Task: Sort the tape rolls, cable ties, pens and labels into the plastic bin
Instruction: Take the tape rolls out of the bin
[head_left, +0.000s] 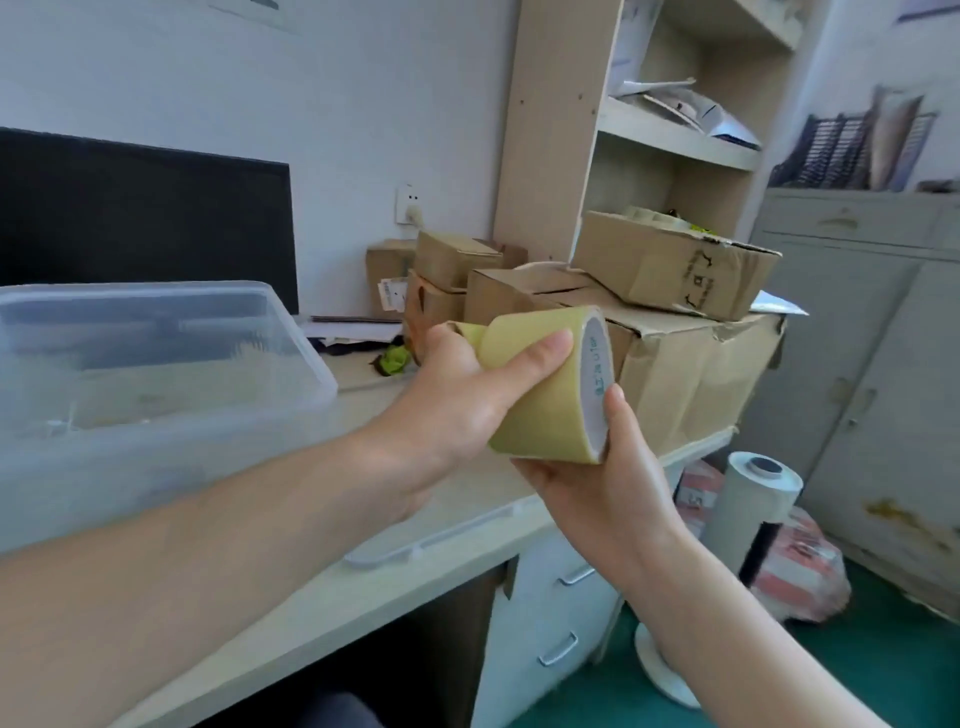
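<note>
A wide yellow-green tape roll hangs in the air above the desk's right end, its white core facing right. My left hand grips it from the left, thumb across the top. My right hand holds it from below, thumb against the core's rim. A second, smaller roll of the same colour shows just behind my left hand; what holds it is hidden. The clear plastic bin stands on the desk at the left, with dark and pale items blurred inside.
Its clear lid lies on the desk near the front edge. Stacked cardboard boxes crowd the desk's right end. A black monitor stands behind the bin. A shelf unit, grey cabinets, a white film roll and bags fill the right.
</note>
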